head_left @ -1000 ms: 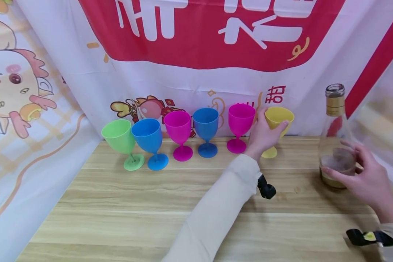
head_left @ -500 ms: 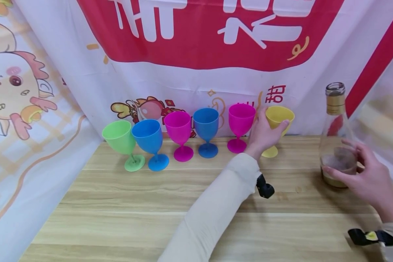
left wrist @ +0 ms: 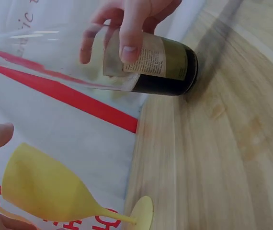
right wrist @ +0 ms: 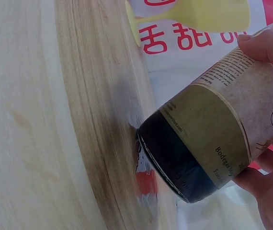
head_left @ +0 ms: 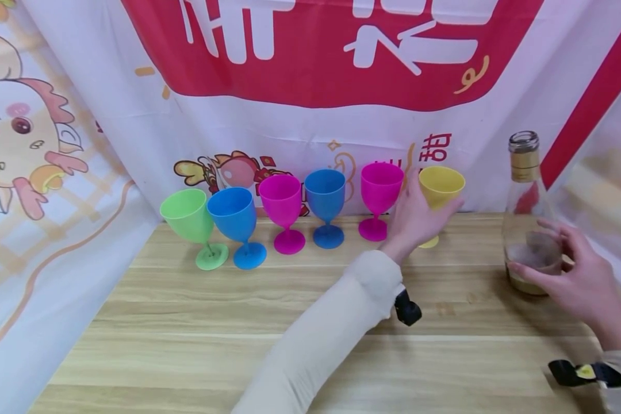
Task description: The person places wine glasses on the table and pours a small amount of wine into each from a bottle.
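Observation:
In the head view a yellow plastic goblet [head_left: 439, 183] stands upright at the right end of a row of goblets. My left hand [head_left: 413, 219] is beside it, fingers spread and the thumb apart from the bowl, as the left wrist view of the yellow goblet [left wrist: 45, 187] shows. Further right, my right hand [head_left: 585, 276] grips a clear glass wine bottle [head_left: 522, 210] low on its body. The bottle is uncorked and upright, with dark liquid at the bottom and a paper label [right wrist: 251, 100] around it.
Left of the yellow goblet stand a magenta goblet [head_left: 380, 187], a blue goblet [head_left: 325, 194], another magenta goblet [head_left: 281, 198], a second blue goblet [head_left: 234, 214] and a green goblet [head_left: 188, 215]. A printed cloth [head_left: 310, 126] hangs behind the wooden table [head_left: 196, 345].
My left hand has loosened from the yellow goblet, its thumb lifting off and the wrist shifting slightly left. The goblet stays standing. My right hand still holds the bottle in the same place.

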A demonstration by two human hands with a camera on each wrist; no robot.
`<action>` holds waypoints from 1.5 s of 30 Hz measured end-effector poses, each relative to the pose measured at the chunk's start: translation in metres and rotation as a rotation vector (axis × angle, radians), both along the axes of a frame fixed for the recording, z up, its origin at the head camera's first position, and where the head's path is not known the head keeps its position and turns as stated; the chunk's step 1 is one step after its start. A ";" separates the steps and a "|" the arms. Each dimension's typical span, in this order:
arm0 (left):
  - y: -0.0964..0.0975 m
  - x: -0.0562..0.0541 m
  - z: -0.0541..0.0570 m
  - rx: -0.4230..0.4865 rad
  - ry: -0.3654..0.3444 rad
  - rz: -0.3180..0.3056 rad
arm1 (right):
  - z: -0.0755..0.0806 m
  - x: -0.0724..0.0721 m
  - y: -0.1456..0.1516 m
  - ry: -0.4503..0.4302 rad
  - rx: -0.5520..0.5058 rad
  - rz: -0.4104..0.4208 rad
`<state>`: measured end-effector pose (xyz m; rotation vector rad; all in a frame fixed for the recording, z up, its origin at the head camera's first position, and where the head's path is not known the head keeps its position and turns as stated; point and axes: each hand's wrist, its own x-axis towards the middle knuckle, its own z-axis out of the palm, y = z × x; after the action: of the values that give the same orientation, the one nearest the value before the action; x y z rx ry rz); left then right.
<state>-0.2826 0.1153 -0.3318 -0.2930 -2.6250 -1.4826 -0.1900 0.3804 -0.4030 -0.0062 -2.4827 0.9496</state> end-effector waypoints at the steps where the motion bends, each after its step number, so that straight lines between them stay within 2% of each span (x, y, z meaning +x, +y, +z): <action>1: -0.003 0.001 -0.001 0.003 0.009 -0.009 | 0.000 0.000 0.000 -0.003 -0.001 -0.001; 5: -0.018 0.008 -0.005 -0.014 0.049 -0.041 | 0.000 0.000 -0.001 -0.023 0.007 -0.008; 11: -0.037 0.027 -0.013 -0.023 0.032 -0.065 | 0.001 0.004 -0.002 -0.068 0.020 -0.031; 13: -0.041 0.034 -0.016 -0.009 0.038 -0.054 | 0.001 0.006 -0.001 -0.081 0.018 -0.034; 16: -0.048 0.042 -0.020 0.029 0.088 -0.014 | 0.000 0.007 0.001 -0.097 0.016 -0.029; 20: -0.059 0.045 -0.026 0.066 0.175 0.055 | 0.000 0.006 0.002 -0.097 0.013 -0.036; 25: -0.068 0.041 -0.030 0.066 0.249 0.107 | -0.001 0.007 0.003 -0.087 0.014 -0.035; 28: -0.071 0.036 -0.031 0.082 0.247 0.118 | -0.001 0.007 0.002 -0.084 0.015 -0.033; 33: -0.072 0.024 -0.031 0.127 0.209 0.128 | -0.001 0.006 0.000 -0.109 0.018 -0.034; 38: -0.070 0.010 -0.027 0.119 0.159 0.162 | 0.000 0.004 -0.001 -0.136 0.015 -0.032; 45: -0.068 -0.010 -0.021 0.171 -0.005 0.219 | 0.003 0.001 -0.002 -0.146 0.022 -0.036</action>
<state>-0.2926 0.0471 -0.3532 0.0142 -2.4199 -1.6168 -0.1885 0.3785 -0.4005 -0.1162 -2.6170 0.9376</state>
